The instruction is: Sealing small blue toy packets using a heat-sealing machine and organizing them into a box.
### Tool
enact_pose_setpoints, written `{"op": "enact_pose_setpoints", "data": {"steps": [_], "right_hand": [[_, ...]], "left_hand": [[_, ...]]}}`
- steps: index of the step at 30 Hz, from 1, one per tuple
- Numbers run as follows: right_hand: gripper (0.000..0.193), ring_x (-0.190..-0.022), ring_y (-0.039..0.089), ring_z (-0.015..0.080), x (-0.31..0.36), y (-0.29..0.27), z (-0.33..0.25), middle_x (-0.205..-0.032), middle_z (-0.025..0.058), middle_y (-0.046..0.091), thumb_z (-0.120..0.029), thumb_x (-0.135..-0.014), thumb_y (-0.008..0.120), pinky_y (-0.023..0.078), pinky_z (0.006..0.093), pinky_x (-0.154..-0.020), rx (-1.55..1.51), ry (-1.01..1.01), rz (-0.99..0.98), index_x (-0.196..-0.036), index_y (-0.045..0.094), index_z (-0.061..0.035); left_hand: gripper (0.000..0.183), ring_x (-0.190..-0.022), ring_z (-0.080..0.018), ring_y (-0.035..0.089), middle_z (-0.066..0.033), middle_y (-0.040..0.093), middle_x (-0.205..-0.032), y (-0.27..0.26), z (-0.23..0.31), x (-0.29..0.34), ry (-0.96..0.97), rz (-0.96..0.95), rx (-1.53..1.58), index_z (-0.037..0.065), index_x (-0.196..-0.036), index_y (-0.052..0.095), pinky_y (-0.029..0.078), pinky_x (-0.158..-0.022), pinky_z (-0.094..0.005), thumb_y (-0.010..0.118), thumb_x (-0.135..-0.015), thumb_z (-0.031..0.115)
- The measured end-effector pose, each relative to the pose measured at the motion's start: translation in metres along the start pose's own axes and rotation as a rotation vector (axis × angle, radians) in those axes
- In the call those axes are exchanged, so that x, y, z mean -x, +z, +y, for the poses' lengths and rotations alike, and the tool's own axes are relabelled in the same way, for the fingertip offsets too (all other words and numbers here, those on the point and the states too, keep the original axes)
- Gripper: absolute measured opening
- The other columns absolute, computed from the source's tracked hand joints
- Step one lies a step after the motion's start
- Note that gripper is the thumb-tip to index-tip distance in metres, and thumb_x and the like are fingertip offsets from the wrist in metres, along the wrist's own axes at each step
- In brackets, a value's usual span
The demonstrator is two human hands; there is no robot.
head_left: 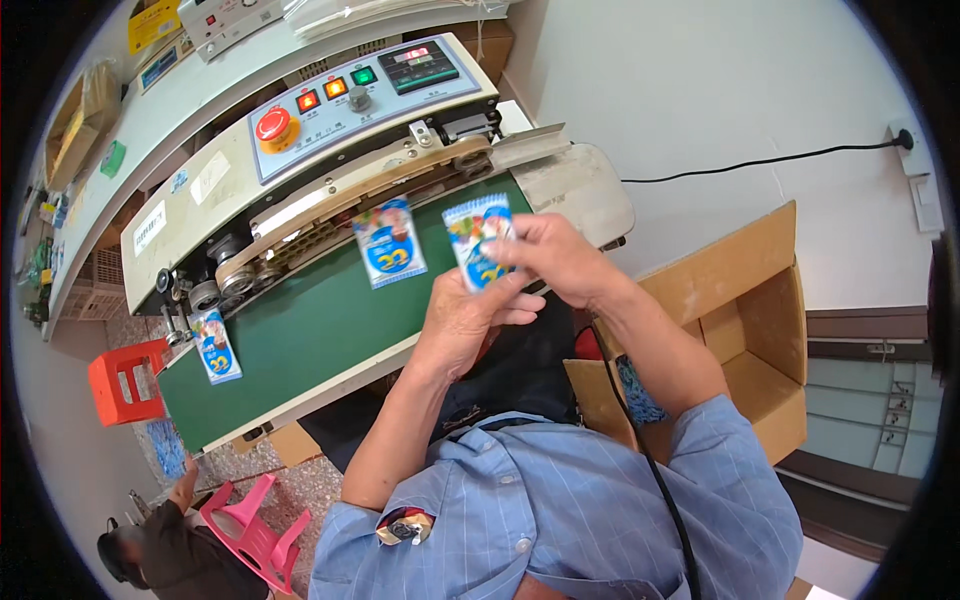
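Observation:
A small blue and white packet point(470, 222) is held upright in front of me, over the right part of the green conveyor belt point(320, 345). My right hand point(565, 258) pinches its right side with the fingertips. My left hand point(460, 322) grips the packet's lower end, its thumb against it and some fingers reaching past below. Just left of my hands, a second packet of the same kind point(390, 243) lies on the belt, its top end at the band sealer's point(340, 215) sealing band. Another such packet point(215, 347) rests near the belt's left end.
The sealer's panel has a red stop button point(273, 124), lit switches and a display. An open cardboard box point(770, 400) stands at my right. A black cord point(760, 158) runs to the wall. At left are a red stool point(125, 380), a pink chair point(250, 520) and another person point(170, 555).

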State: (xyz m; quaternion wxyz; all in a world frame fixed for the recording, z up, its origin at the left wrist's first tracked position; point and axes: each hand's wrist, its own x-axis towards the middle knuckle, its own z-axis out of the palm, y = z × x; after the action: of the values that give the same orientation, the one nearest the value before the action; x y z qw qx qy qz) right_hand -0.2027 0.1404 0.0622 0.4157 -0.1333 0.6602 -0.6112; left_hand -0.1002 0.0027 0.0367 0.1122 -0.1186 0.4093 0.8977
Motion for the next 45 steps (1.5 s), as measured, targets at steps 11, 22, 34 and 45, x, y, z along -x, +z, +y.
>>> {"op": "enact_pose_setpoints", "data": {"steps": [11, 22, 34, 45], "right_hand": [[0.033, -0.090, 0.068, 0.0157, -0.044, -0.033, -0.012, -0.103, 0.0058, 0.069, -0.026, -0.095, 0.065, 0.062, 0.0361, -0.070, -0.078, 0.144, 0.192, -0.119, 0.061, -0.0038], [0.032, -0.097, 0.070, 0.0234, 0.105, -0.050, -0.061, -0.101, 0.0148, 0.069, -0.024, -0.097, 0.061, 0.060, 0.0310, -0.069, 0.128, -0.143, 0.214, -0.114, 0.061, 0.0021], [0.064, -0.113, 0.060, 0.0393, 0.329, -0.165, 0.162, -0.118, 0.0239, 0.064, -0.028, -0.079, 0.074, 0.048, 0.0448, -0.095, 1.071, 0.845, 0.341, -0.131, 0.051, 0.0009], [0.051, -0.111, 0.061, 0.0401, 0.313, -0.169, 0.217, -0.114, 0.0240, 0.065, -0.015, -0.076, 0.069, 0.049, 0.0445, -0.094, 1.135, 0.898, 0.310, -0.124, 0.055, -0.0023]], "left_hand": [[0.035, -0.083, -0.0209, 0.072, -0.0189, 0.068, -0.113, -0.007, -0.019, 0.018, -0.146, -0.062, -0.019, -0.005, -0.123, 0.058, 0.062, -0.068, -0.0295, 0.061, -0.099, 0.022], [0.036, -0.087, -0.0221, 0.072, -0.0198, 0.069, -0.112, -0.001, -0.035, 0.040, -0.202, -0.087, -0.156, -0.004, -0.126, 0.057, 0.061, -0.069, -0.0301, 0.058, -0.100, 0.021], [0.033, -0.087, -0.0184, 0.071, -0.0178, 0.070, -0.110, 0.019, -0.052, 0.031, -0.305, -0.171, -0.177, -0.002, -0.124, 0.060, 0.060, -0.070, -0.0296, 0.061, -0.099, 0.020], [0.034, -0.086, -0.0192, 0.072, -0.0168, 0.070, -0.110, 0.006, -0.064, 0.036, -0.283, -0.145, -0.179, -0.002, -0.124, 0.060, 0.062, -0.069, -0.0291, 0.061, -0.099, 0.020]]}}
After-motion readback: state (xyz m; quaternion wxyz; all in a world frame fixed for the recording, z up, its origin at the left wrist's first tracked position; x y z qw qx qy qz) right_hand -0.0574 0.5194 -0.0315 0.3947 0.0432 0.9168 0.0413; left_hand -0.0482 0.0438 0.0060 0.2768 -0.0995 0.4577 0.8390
